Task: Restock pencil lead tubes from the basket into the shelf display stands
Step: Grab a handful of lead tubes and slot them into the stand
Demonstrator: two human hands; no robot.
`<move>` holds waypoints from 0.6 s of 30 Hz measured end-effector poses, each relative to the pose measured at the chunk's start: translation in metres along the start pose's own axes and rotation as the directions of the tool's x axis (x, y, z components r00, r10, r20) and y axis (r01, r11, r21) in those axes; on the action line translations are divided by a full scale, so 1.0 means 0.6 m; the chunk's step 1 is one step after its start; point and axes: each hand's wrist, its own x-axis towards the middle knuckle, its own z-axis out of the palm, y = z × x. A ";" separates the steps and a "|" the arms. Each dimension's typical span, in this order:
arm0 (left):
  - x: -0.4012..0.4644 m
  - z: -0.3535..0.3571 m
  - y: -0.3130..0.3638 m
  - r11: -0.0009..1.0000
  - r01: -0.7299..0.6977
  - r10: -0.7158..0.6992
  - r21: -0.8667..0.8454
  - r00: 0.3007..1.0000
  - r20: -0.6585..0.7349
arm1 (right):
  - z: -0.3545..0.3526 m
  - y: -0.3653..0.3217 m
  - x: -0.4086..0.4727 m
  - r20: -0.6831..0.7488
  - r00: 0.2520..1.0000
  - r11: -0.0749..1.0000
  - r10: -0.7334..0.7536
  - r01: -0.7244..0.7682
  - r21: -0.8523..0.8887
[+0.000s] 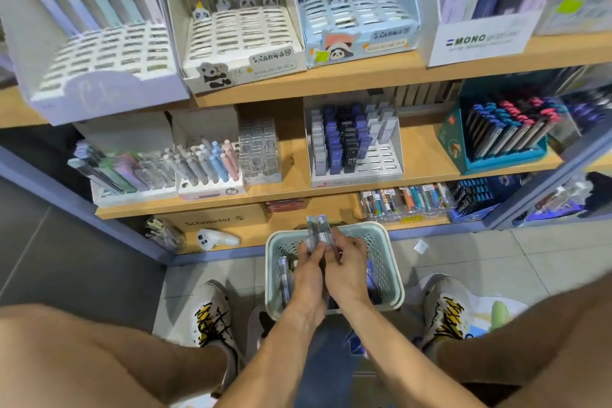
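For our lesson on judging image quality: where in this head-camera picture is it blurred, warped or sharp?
Head view: the lilac cardboard display stand at upper left is smeared by blur; the wooden shelf boards bow from wide-angle distortion; both hands, left hand and right hand, and the pale green perforated plastic basket look fairly sharp; lighting is even.

I see the tiled floor across the lower frame carrying the pale green basket at centre, just in front of the wooden shelves. On the middle shelf, centre right, stands a white display stand with lead tubes; a teal stand sits further right. At upper centre, two panda stands sit side by side
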 end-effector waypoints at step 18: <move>-0.089 0.053 0.092 0.999 -0.030 0.034 -0.045 0.996 0.083 | -0.107 -0.112 -0.021 0.128 0.925 0.870 -0.358 0.380 -0.314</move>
